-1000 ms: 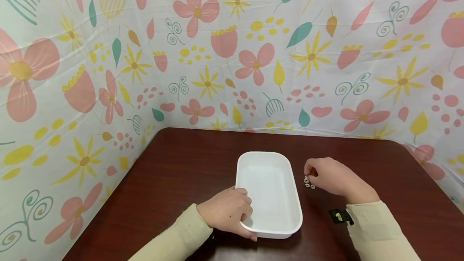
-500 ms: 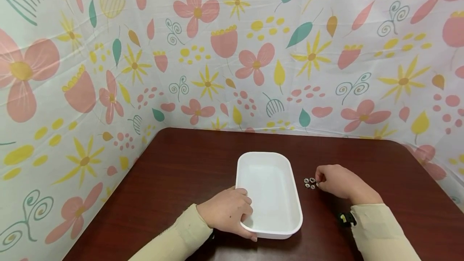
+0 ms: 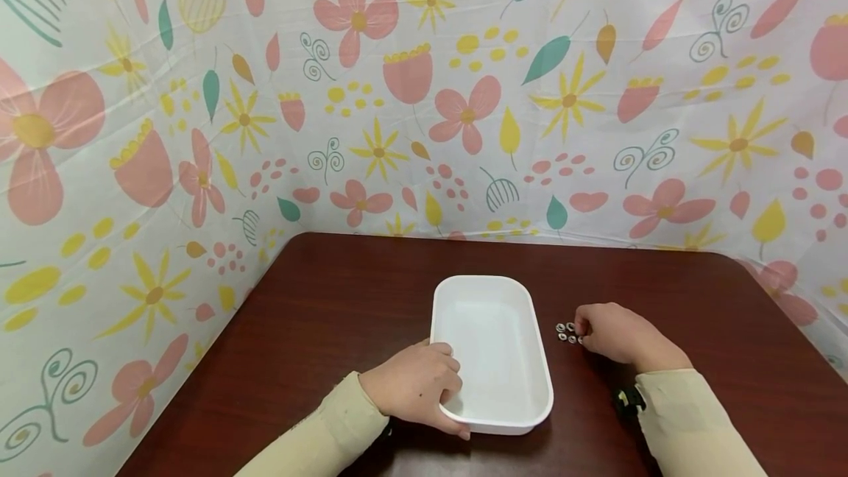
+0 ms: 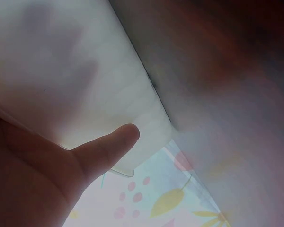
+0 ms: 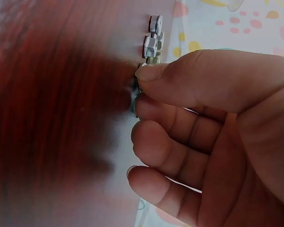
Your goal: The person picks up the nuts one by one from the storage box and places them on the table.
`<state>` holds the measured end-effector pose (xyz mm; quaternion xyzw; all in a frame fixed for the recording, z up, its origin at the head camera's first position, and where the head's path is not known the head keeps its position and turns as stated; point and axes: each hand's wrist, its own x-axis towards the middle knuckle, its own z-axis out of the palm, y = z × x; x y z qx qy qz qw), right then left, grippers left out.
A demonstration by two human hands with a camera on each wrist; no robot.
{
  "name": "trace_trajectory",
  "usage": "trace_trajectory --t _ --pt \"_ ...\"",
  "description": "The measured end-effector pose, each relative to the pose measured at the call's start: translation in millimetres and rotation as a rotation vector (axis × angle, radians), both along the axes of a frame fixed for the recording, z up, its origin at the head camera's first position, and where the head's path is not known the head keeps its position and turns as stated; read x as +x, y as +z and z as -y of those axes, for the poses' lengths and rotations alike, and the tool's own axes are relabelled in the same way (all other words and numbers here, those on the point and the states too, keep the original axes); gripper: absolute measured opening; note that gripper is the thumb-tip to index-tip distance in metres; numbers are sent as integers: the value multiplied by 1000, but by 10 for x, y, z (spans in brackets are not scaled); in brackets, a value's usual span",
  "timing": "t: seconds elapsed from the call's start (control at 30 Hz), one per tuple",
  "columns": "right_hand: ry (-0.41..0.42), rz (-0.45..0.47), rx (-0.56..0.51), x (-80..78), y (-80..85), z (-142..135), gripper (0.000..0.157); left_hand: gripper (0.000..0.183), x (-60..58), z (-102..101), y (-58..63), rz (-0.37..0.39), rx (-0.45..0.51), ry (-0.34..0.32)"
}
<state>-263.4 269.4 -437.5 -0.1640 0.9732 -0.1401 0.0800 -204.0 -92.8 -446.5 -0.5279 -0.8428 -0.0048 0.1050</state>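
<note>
My left hand grips the near left side of a white rectangular tub, fingers over the rim and thumb along the near wall. In the left wrist view that thumb presses on the tub's pale outer wall. To the right of the tub, several small metal nuts stand close together in two short rows. My right hand is at the right end of these rows. Its thumb and index finger pinch a nut, mostly hidden by the thumb, beside the other nuts.
Nothing shows inside the white tub. All of this stands on a dark reddish-brown table. A flower-printed cloth hangs behind the table and along its left side.
My right hand has shifted from the left nuts to the right end of the rows, then slightly away from me. More nuts show uncovered. My left hand and the tub stay put.
</note>
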Motion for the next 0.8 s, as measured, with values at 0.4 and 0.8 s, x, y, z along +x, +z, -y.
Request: trace_trajectory --t 0.4,0.8 --pt "-18 -28 -12 5 47 -28 12 60 9 -6 16 -1 -5 13" --pt "8 -106 -34 75 230 97 9 60 9 -5 23 6 -1 3"
